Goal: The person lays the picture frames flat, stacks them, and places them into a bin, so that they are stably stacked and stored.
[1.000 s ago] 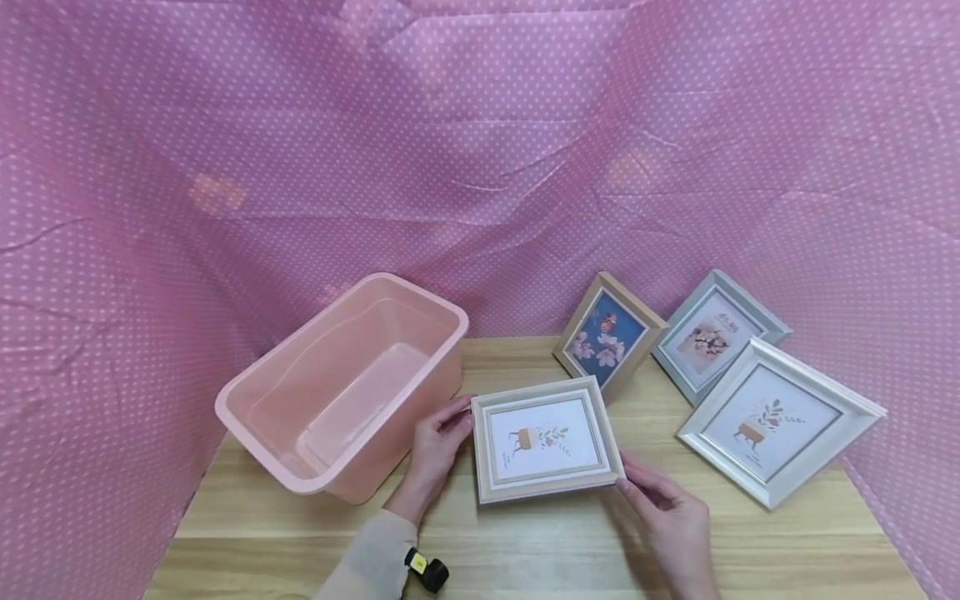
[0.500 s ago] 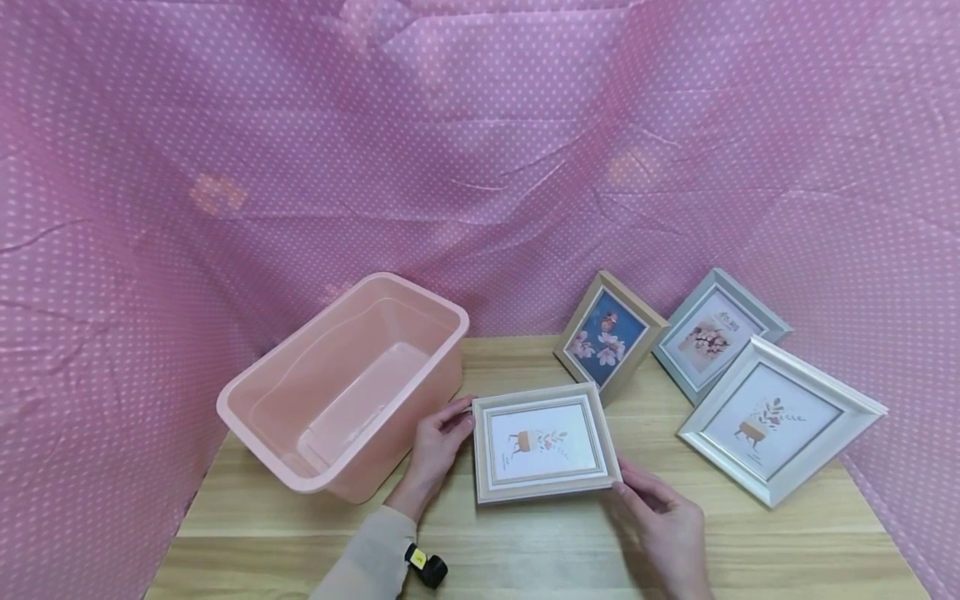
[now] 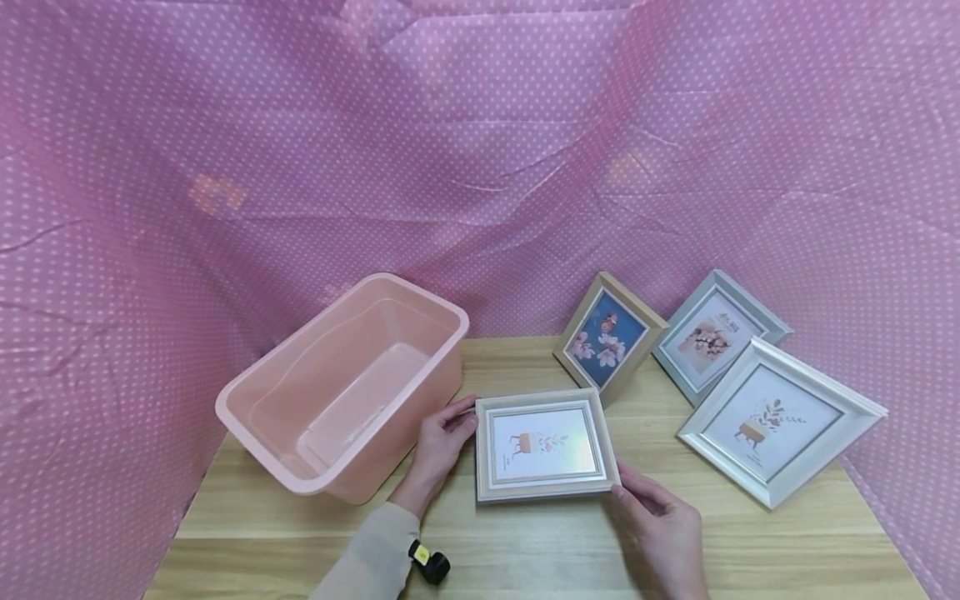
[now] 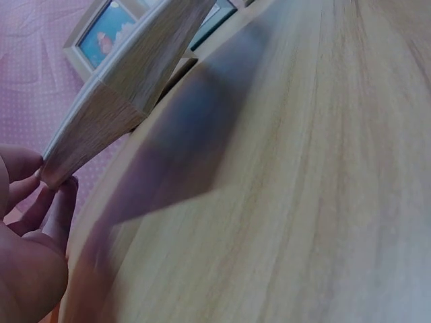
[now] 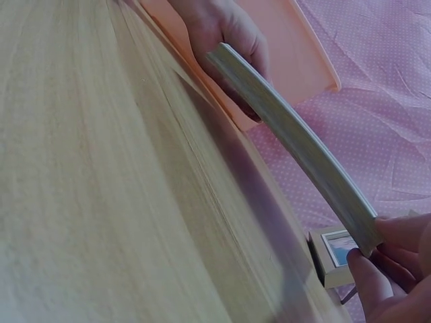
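Pink tub (image 3: 442,392), mouth upward, on the wood-grain table (image 3: 262,533); set at a slant beside the left arm. Left hand (image 3: 438,446): thumb and fingers pinch the cream frame's far left corner. Cream frame (image 3: 543,442): held clear of the tabletop, a shadow beneath, picture upward; diagonal corners are gripped, presumably for balance and to keep the glass untouched. Tan frame (image 3: 609,337), blossom picture: stands leaning back behind it, probably on a rear strut. Right hand (image 3: 663,529): thumb and fingers pinch the cream frame's near right corner. Grey-blue frame (image 3: 708,342): tilted, partly hidden by the silver-white frame (image 3: 772,421), apparently propped likewise; contact between these two cannot be told.
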Demonstrator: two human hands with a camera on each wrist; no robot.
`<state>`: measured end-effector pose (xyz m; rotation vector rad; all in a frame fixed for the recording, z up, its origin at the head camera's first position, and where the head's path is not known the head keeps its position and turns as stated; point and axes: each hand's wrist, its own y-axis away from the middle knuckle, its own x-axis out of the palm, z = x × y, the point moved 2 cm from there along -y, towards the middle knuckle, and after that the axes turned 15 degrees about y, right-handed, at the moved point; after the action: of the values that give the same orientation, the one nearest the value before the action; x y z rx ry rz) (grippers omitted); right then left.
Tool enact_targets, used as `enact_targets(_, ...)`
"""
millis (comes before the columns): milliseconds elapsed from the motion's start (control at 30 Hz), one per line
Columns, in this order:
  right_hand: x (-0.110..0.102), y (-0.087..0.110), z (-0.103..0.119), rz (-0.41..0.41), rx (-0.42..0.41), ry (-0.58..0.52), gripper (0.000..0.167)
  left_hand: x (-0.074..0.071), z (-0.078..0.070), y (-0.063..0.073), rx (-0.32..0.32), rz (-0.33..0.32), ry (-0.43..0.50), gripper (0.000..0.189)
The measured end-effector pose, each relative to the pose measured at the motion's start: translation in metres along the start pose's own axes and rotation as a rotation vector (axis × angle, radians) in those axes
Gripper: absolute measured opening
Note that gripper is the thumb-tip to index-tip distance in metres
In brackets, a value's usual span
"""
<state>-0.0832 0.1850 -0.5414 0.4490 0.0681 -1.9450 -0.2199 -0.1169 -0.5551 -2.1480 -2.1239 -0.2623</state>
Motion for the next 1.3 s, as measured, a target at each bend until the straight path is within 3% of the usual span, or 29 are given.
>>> enact_targets(233, 0.002, -0.002, -0.003, 0.013, 0.046, 0.047, 0.033, -0.001, 0.004, -0.002, -0.031, -0.018, -0.01, 0.04)
enact_targets(733, 0.008, -0.008, -0.011, 0.048, 0.13, 0.0, 0.034, 0.001, 0.008, -0.008, -0.045, -0.038, -0.057, 0.039)
enact_targets(1300, 0.011, -0.018, -0.016, 0.034, 0.116, 0.131, 0.029, 0.003, 0.013, -0.012, -0.017, -0.014, -0.08, 0.04)
